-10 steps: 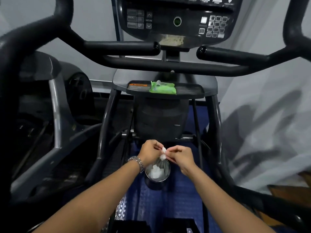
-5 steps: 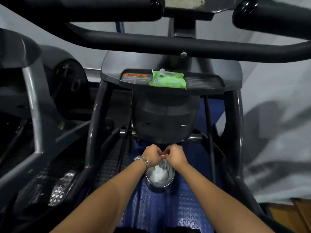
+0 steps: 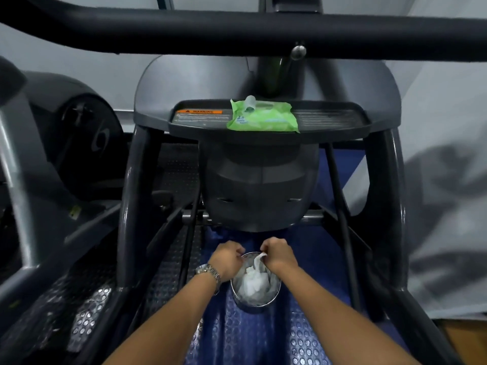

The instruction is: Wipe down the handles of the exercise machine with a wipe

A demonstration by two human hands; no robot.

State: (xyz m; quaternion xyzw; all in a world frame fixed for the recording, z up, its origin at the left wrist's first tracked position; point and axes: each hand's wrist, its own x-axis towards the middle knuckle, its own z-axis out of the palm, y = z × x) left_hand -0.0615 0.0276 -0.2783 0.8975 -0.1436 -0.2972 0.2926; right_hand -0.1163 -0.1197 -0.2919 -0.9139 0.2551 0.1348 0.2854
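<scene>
Pinching wipe (image 3: pixel 257 262) above bin (image 3: pixel 253 309), right hand (image 3: pixel 278 255); left hand (image 3: pixel 227 258) curled, grip unclear; green pack (image 3: pixel 263 119) on tray (image 3: pixel 330 119).

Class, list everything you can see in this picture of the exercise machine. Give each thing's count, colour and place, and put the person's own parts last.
crossbar: one, black, across the top of the view.
tray: one, dark grey, on the machine below the crossbar.
warning label: one, orange, left end of the tray.
wipes pack: one, green, lying mid-tray, flap raised.
floor mat: one, blue, studded, under the machine.
bin: one, shiny metal, on the floor mat.
crumpled wipes: count unclear, white, inside the bin.
wipe: one, white, hanging into the bin.
watch: one, silver, left wrist.
left hand: one, fingers curled at the bin's rim; holding anything, unclear.
right hand: one, pinches the wipe above the bin.
</scene>
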